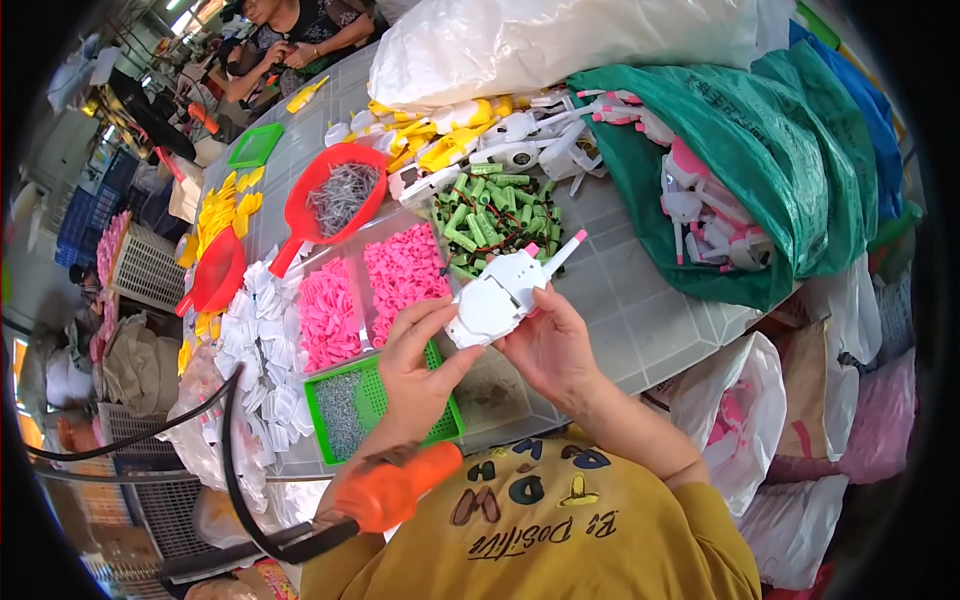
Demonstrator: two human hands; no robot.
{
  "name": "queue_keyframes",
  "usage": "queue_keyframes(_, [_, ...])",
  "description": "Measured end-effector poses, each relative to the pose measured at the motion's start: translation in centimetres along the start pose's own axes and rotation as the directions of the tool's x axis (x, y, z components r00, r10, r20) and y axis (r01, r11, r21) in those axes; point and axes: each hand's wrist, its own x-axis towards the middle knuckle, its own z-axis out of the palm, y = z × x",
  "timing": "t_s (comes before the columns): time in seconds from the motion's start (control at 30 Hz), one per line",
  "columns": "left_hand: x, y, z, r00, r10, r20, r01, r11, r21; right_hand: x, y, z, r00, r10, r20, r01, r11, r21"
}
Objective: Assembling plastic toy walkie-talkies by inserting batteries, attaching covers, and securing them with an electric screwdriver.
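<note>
Beyond the bench (640, 310), past its far left corner, sits another person (300, 45). A large white bag (560, 45) lies along the bench's far side, and a small green tray (257, 146) lies at its far left. Left of the bench stand a pale basket (155, 268) and blue crates (88, 215); right of it slumps a pink bag (880, 430).

Both hands bare, near frame center, close together. Left hand (412, 372): just left of center; fingers (420, 314) bent, directed toward upper right; thumb (456, 366) extended below them; grip engaged. Left forearm (386, 434): enters from lower left of center, partly hidden from view. Right hand (550, 350): just right of center, palm side partly visible, digits curled, grip engaged. Right forearm (638, 432): slants from lower right up toward center.
</note>
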Motion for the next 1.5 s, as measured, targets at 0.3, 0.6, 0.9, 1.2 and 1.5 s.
queue_keyframes(0.3, [0.1,0.5,0.0,0.999,-0.012,0.042,0.009,0.998,0.068,-1.0,0.3,1.4,0.994,-0.103,-0.028,0.098,0.982,-0.161])
queue_keyframes(0.6, [0.6,1.0,0.8,0.947,0.263,0.183,-0.31,0.898,0.313,-0.2,-0.4,1.5,0.974,-0.118,-0.192,0.049,0.943,-0.33])
queue_keyframes(0.9, [0.8,-0.1,-0.3,0.897,0.321,0.305,-0.42,0.835,0.356,-1.5,-1.0,0.3,0.942,-0.004,-0.337,-0.168,0.86,-0.481])
queue_keyframes(1.2, [1.1,-1.2,-1.7,0.92,-0.046,0.39,0.016,0.997,0.081,-4.2,-2.6,1.9,0.805,-0.062,0.59,0.344,-0.761,-0.549])
queue_keyframes(1.5, [-0.1,-2.3,-2.8,0.834,-0.236,0.498,0.21,0.972,0.108,-2.0,-2.8,1.2,0.988,0.152,-0.02,-0.013,-0.043,-0.999])
